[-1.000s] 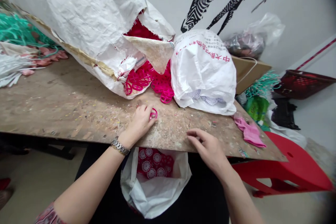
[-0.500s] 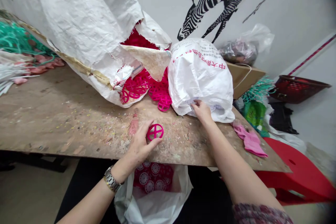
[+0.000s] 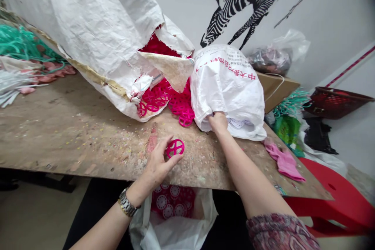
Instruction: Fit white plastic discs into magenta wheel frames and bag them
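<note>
Between the thumb and fingers of my left hand (image 3: 161, 161) is a pink plastic wheel with crossed spokes (image 3: 175, 149), held just above or against the worktop. My right hand (image 3: 218, 122) reaches into the mouth of a white woven bag (image 3: 230, 90), its fingers hidden by the fabric. White lacy-edged discs (image 3: 240, 123) show inside that bag's opening. More pink wheels (image 3: 186, 115) spill out of a large torn white sack (image 3: 96, 31) to the left. Below the table edge, an open white bag (image 3: 175, 234) contains pink wheels with white discs in them (image 3: 168, 205).
The worn wooden table (image 3: 88, 136) carries green netting (image 3: 26, 47) and white strips (image 3: 17, 86) at far left. A pink cloth (image 3: 284, 160) lies near the right edge, beside a red stool (image 3: 336, 191). A cardboard box (image 3: 272, 88) and dark red basket (image 3: 336, 101) stand further back.
My right hand has moved left and deeper into the white bag's opening, so its fingers are now covered. My left hand stays on the pink wheel. The view has shifted slightly.
</note>
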`<state>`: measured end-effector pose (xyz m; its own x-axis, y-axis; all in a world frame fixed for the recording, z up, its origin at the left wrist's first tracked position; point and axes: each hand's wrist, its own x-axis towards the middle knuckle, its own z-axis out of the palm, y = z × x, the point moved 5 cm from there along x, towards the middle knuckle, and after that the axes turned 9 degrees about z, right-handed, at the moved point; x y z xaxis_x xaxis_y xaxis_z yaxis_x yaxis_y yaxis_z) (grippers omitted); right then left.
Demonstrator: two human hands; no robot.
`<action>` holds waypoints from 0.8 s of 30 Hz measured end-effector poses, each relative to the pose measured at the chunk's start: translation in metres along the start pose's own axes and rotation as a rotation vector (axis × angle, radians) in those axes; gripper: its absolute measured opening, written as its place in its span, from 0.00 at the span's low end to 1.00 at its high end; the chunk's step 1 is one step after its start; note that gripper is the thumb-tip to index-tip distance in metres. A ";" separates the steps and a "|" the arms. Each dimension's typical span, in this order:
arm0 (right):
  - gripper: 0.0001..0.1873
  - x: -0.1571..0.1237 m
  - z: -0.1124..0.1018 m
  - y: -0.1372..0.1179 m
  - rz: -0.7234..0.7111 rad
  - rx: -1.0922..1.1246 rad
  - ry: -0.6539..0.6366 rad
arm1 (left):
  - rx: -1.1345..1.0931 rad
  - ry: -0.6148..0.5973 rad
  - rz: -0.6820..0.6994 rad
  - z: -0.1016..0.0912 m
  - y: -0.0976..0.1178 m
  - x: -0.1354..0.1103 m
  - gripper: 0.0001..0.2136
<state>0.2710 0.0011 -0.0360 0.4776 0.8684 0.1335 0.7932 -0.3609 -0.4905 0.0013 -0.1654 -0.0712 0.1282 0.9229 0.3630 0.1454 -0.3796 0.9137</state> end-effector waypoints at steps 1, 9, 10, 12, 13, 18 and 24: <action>0.21 0.001 -0.002 0.005 0.005 0.036 0.012 | -0.036 0.007 -0.016 -0.001 -0.001 0.000 0.30; 0.20 -0.002 -0.025 0.054 0.080 0.385 0.078 | -0.426 0.088 -0.153 -0.006 0.003 0.004 0.25; 0.19 -0.006 -0.029 0.057 0.077 0.434 0.078 | -0.494 0.088 -0.188 -0.005 0.005 0.004 0.24; 0.17 -0.018 -0.036 0.062 0.061 0.528 0.062 | -0.659 0.067 -0.281 -0.004 0.009 0.002 0.20; 0.17 -0.026 -0.039 0.063 0.049 0.571 0.047 | -0.741 0.050 -0.337 -0.002 0.011 0.001 0.19; 0.18 -0.092 -0.054 0.052 -0.029 0.722 -0.093 | -1.001 0.010 -0.586 0.005 0.016 -0.005 0.16; 0.11 -0.183 -0.062 0.016 -0.132 0.852 -0.337 | -1.077 -0.059 -0.595 0.019 0.021 -0.010 0.15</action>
<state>0.2192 -0.1846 -0.0152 0.1619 0.9859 0.0412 0.2237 0.0040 -0.9747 0.0219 -0.1833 -0.0594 0.3671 0.9190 -0.1440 -0.6833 0.3714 0.6287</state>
